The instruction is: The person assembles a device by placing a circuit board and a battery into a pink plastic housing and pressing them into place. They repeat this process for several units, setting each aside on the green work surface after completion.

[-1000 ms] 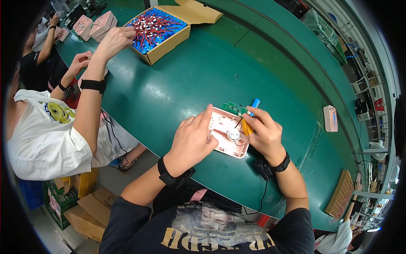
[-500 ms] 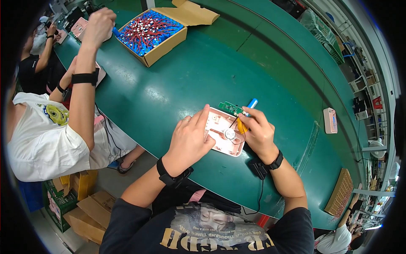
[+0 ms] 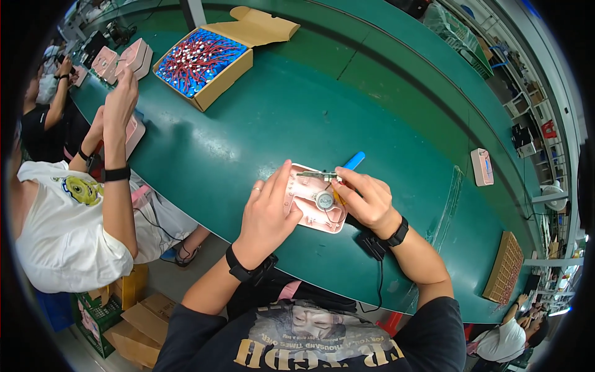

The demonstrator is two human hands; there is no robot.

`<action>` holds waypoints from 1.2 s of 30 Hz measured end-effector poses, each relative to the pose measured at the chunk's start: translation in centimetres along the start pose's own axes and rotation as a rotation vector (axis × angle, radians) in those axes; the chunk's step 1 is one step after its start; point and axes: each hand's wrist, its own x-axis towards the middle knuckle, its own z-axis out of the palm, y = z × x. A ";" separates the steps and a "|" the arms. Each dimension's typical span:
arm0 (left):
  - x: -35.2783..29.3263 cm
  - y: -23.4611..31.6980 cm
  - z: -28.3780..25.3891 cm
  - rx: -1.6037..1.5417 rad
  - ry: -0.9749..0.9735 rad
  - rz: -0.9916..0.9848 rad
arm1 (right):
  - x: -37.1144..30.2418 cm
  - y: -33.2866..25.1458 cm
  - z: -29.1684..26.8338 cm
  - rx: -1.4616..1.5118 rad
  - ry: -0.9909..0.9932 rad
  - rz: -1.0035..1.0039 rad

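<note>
A pink plastic housing half (image 3: 331,228) lies on the green bench with its hollow side up. My left hand (image 3: 263,214) grips its left edge, fingers stretched along the side and thumb at the rim. Between thumb and forefinger my right hand (image 3: 372,201) pinches a green circuit board (image 3: 316,175), seen nearly edge-on over the housing's far end. A round silver speaker (image 3: 324,199) sits inside the housing, with a thin wire running from it. Beyond my right fingertips a blue cylindrical battery (image 3: 354,161) sticks out. Something yellow (image 3: 338,196) is partly hidden under my right fingers.
An open cardboard box (image 3: 220,80) of blue batteries with red wires stands far left. A co-worker's hand (image 3: 121,99) works at pink housings there. Another pink housing (image 3: 482,167) and a brown divided tray (image 3: 503,266) lie right. A black cabled device (image 3: 372,246) sits by my right wrist.
The circuit board has moved from beyond the housing to over its far end and tilted edge-on in my right fingers. The co-worker's raised hand has moved down, away from the battery box.
</note>
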 end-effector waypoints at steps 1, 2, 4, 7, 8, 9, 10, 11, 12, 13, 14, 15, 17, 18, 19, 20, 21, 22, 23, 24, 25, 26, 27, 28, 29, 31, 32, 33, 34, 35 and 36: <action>-0.4 -0.1 -0.1 0.019 0.039 0.029 | 0.3 0.0 0.1 0.030 0.036 -0.040; -0.9 -0.2 -0.3 0.037 0.076 0.057 | 0.5 -0.1 0.0 0.062 0.072 -0.079; -1.5 -0.5 -0.4 0.065 0.105 0.084 | 0.8 -0.1 -0.6 0.098 0.048 -0.118; -2.1 -0.5 -1.0 0.078 0.189 0.053 | 0.9 -0.2 -1.2 0.179 0.000 -0.190; -2.8 -0.4 -1.1 0.080 0.162 0.046 | 0.5 -0.9 -1.5 0.208 -0.007 -0.233; -3.5 -0.5 -1.2 -0.099 0.091 -0.042 | 0.1 -1.6 -1.7 0.238 -0.014 -0.274; -4.1 -0.6 -1.0 -0.280 0.028 -0.138 | -0.3 -2.1 -1.9 0.269 -0.025 -0.320; -4.7 -0.6 -0.8 -0.462 -0.034 -0.239 | -0.6 -2.4 -2.0 0.282 -0.030 -0.297; -5.1 -0.6 -0.8 -0.466 -0.054 -0.258 | -1.0 -2.6 -2.0 0.309 -0.052 -0.225; -5.2 -0.2 -1.0 -0.531 -0.059 -0.315 | -1.3 -2.5 -2.2 0.338 -0.079 -0.157; -5.1 0.3 -1.1 -0.596 -0.062 -0.374 | -1.6 -2.5 -2.5 0.366 -0.109 -0.089; -5.1 0.5 -1.3 -0.658 -0.058 -0.433 | -1.7 -2.7 -2.8 0.381 -0.123 -0.077; -5.0 0.8 -1.1 -0.560 -0.057 -0.340 | -1.9 -3.2 -3.6 0.387 -0.133 -0.043; -4.9 0.7 -1.1 -0.449 -0.053 -0.221 | -2.0 -3.5 -3.8 0.390 -0.131 -0.027; -4.9 0.7 -1.1 -0.337 -0.050 -0.102 | -2.2 -3.7 -4.0 0.407 -0.139 -0.017; -5.1 0.6 -1.1 -0.342 -0.056 -0.120 | -2.5 -3.7 -4.3 0.398 -0.141 -0.057; -5.3 0.6 -1.1 -0.346 -0.039 -0.096 | -2.8 -3.7 -4.5 0.390 -0.143 -0.097; -5.5 0.5 -1.0 -0.349 -0.021 -0.072 | -3.0 -3.7 -4.5 0.382 -0.144 -0.138; -5.8 0.4 -0.9 -0.355 -0.006 -0.046 | -3.1 -3.7 -4.5 0.393 -0.155 -0.129; -6.1 0.3 -0.7 -0.360 -0.012 -0.061 | -3.1 -3.7 -4.4 0.398 -0.147 -0.129; -6.3 0.2 -0.6 -0.399 -0.024 -0.091 | -3.2 -3.7 -4.3 0.402 -0.137 -0.129; -6.6 0.1 -0.4 -0.437 -0.035 -0.121 | -3.2 -3.8 -4.2 0.405 -0.127 -0.129; -6.8 0.0 -0.4 -0.475 -0.046 -0.149 | -3.3 -4.0 -4.3 0.414 -0.134 -0.122; -6.8 -0.1 -0.3 -0.476 -0.048 -0.154 | -3.3 -4.1 -4.2 0.405 -0.119 -0.092; -6.8 -0.1 -0.4 -0.468 -0.053 -0.140 | -3.4 -4.2 -4.2 0.394 -0.103 -0.062; -6.7 -0.1 -0.5 -0.452 -0.065 -0.109 | -3.5 -4.5 -4.2 0.382 -0.088 -0.027; -6.7 -0.2 -0.5 -0.454 -0.071 -0.109 | -3.6 -4.7 -4.2 0.395 -0.085 -0.018; -6.9 -0.2 -0.6 -0.437 -0.053 -0.072 | -3.8 -5.0 -4.4 0.409 -0.084 -0.004; -7.0 -0.3 -0.6 -0.420 -0.037 -0.034 | -3.9 -5.2 -4.5 0.423 -0.084 0.011; -7.1 -0.3 -0.6 -0.404 -0.021 0.003 | -3.9 -5.3 -4.5 0.423 -0.086 0.024; -7.0 -0.2 -0.5 -0.409 -0.034 0.000 | -3.9 -5.1 -4.3 0.418 -0.075 0.023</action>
